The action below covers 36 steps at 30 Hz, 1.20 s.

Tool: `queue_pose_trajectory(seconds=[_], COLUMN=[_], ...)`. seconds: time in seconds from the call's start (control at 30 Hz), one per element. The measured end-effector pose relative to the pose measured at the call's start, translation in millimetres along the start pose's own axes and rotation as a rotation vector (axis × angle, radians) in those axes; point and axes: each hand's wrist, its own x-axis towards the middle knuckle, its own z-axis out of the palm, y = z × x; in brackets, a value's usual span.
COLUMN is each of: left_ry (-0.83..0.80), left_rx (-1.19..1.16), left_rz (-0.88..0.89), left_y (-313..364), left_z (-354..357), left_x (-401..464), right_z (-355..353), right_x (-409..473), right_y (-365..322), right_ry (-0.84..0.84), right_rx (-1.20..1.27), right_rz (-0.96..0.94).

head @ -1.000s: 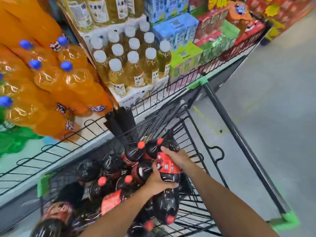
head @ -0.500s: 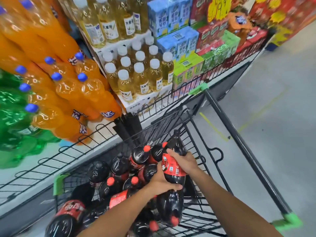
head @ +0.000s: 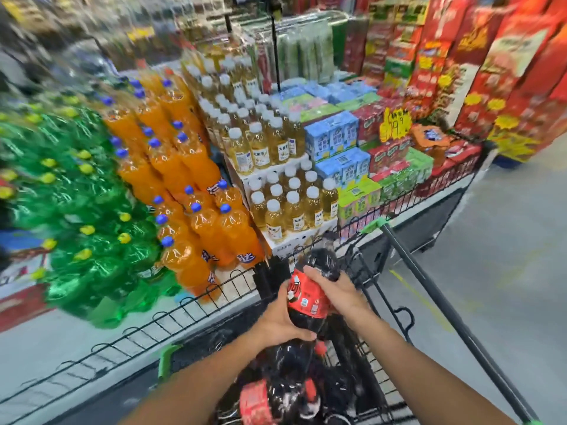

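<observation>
- Dark plastic cola bottles with red labels (head: 276,394) lie heaped in the black wire shopping cart (head: 449,317) (blurred at the bottom edge).
- Above that heap, a large dark cola bottle with a red label (head: 306,299) is held tilted over the cart, neck pointing away toward the shelf.
- The left hand (head: 277,323) curls round its lower body; the right hand (head: 340,294) grips its shoulder beside the label.
- Beyond the cart stand orange soda bottles with blue caps (head: 196,167), green bottles with yellow caps (head: 89,228) and pale yellow bottles with white caps (head: 285,207).

Grey shop floor (head: 506,265) beside stacked drink bottles (head: 184,167).
</observation>
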Motion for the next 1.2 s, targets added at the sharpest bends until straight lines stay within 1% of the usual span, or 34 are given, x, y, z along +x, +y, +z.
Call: queue_pose_trajectory(seconds=[0.13, 0.27, 0.37, 0.53, 0.87, 0.97, 1.07, 1.2], left_ry=[0.132, 0.25, 0.317, 0.44, 0.688, 0.734, 0.795, 0.859], left_rx=[0.09, 0.113, 0.075, 0.053, 0.138, 0.147, 0.134, 0.126], left_rz=[0.028, 0.092, 0.099, 0.102, 0.037, 0.014, -0.02, -0.05], left_y=[0.6, -12.6, -32.3, -81.1, -196.4, -221.1, -241.6, -264.1], left_z=[-51.0, -95.6, -125.9, -179.0, -262.0, -278.8, -289.4, -297.9], left_x=[-37.8, -86.3, -131.5, -232.8, -459.8, -512.7, -557.1, -601.1], right_z=[44.9, 97.6, 145.9, 245.0, 449.4, 494.3, 532.8, 579.0], right_x=[-16.8, -41.7, -66.9, -132.0, -282.7, -320.0, -349.6, -372.4], right_y=[-31.2, -46.9, -55.2, -67.0, -37.9, -30.1, -26.0, -23.0], right_ry=[-0.085, -0.186, -0.249, -0.37, -0.587, -0.648, -0.714, -0.739], right_rx=[0.025, 0.04, 0.037, -0.032, -0.091, -0.087, -0.1, -0.123], right_rz=[-0.089, -0.161, -0.184, -0.279, -0.301, -0.304, -0.256, -0.245])
